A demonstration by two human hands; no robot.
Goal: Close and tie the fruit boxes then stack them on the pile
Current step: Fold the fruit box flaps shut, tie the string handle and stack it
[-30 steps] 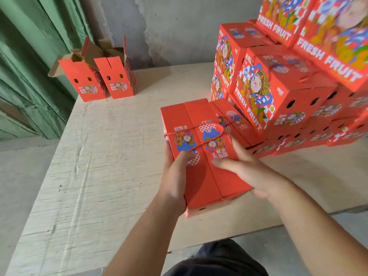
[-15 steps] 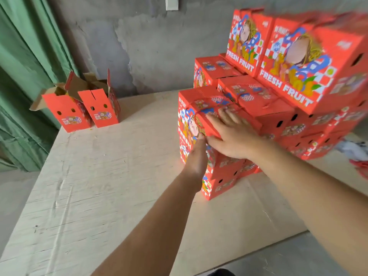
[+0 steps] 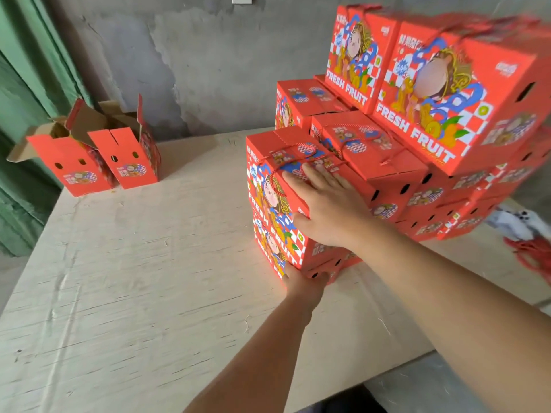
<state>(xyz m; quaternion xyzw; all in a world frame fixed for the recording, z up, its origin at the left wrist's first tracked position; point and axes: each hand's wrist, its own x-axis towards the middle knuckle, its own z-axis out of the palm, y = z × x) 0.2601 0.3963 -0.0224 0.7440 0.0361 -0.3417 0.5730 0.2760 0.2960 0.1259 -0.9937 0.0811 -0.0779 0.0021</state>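
- Tied fruit box [image 3: 286, 174], red cord crossed over its closed lid, set on top of another box [image 3: 280, 248] at the near-left corner of the pile [image 3: 417, 120], touching the neighbouring stacked boxes on its right.
- Right hand [image 3: 328, 210] laid flat on the lid and near edge, fingers [image 3: 310, 177] straight, pressing rather than gripping.
- Left hand [image 3: 301, 281] at the lower box's bottom corner, mostly hidden behind it; grip cannot be told.
- Probably the squaring-up stage of stacking: best pushed gently toward the pile until faces sit flush, with the lower box steadied so it does not slide on the table [image 3: 134, 278].
- Worth pressing on cardboard, not on the cord, to avoid loosening the tie.
- Upper rows of the pile overhang slightly, so light pressure seems wise.
- Well apart at the far left, two open boxes [image 3: 92, 162], flaps up, not yet closed or tied.
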